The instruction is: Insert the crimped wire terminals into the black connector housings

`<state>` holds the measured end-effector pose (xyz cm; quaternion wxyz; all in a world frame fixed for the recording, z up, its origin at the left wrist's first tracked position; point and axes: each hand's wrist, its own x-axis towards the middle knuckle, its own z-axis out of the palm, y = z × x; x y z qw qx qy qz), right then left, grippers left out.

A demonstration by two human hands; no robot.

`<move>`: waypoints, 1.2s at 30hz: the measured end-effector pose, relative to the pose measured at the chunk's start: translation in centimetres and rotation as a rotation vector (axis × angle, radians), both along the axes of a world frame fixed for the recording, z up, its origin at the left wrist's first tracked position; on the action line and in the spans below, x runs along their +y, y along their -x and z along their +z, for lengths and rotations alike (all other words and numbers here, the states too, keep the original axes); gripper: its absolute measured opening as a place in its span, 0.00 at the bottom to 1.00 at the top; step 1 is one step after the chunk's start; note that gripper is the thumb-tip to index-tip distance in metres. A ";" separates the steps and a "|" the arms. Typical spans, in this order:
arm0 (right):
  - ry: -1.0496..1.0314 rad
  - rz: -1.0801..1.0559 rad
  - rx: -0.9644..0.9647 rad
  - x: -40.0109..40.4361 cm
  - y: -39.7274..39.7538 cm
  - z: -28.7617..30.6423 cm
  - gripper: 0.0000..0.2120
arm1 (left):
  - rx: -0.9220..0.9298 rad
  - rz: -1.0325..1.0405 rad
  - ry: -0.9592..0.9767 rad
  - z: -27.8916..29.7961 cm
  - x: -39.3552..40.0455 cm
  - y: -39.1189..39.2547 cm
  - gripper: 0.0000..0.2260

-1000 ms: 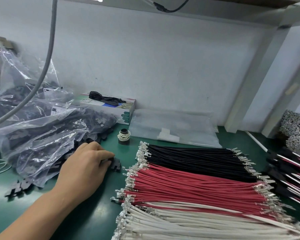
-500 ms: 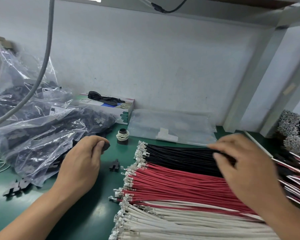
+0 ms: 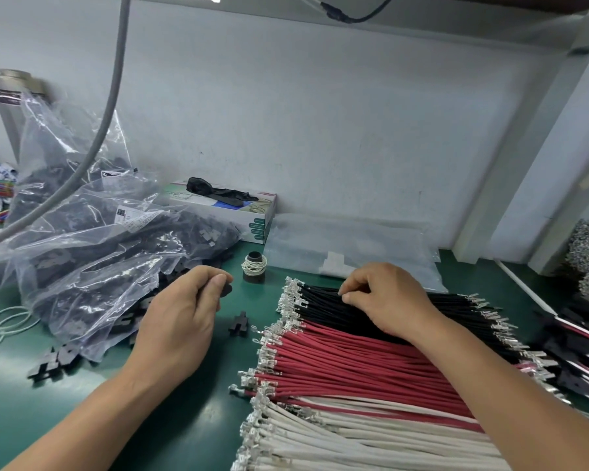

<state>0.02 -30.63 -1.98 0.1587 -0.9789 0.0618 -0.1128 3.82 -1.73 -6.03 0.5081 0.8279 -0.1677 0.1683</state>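
I have my left hand [image 3: 181,321] near the middle of the bench [image 3: 191,426], its grip clenched on a black connector housing [image 3: 225,289] pinched between thumb and forefinger; only a dark edge of it shows past the fingertips. A second loose housing [image 3: 239,323] lies on the green mat just beside that hand, and more spill from the plastic bag [image 3: 92,266] toward the bench's left edge.

My right hand [image 3: 385,297] rests on the black wires [image 3: 323,309] at the far end of the fanned bundle, fingers curled and picking at one strand just behind its crimped terminals [image 3: 291,295]; I cannot tell whether a single wire is pinched free yet. Red wires [image 3: 347,365] and white wires [image 3: 337,440] lie nearer me.

I judge these parts featherlight. The wire is limp, so I would take it close behind the terminal to keep the tip from drooping. The thin metal crimp looks easily bent. The housing is rigid, small and smooth, best held by its flat sides with the cavity facing the wire.
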 end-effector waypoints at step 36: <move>-0.036 0.220 -0.684 4.6 11.3 -0.1 0.06 | 0.024 -0.461 0.236 2.5 -2.1 5.3 0.09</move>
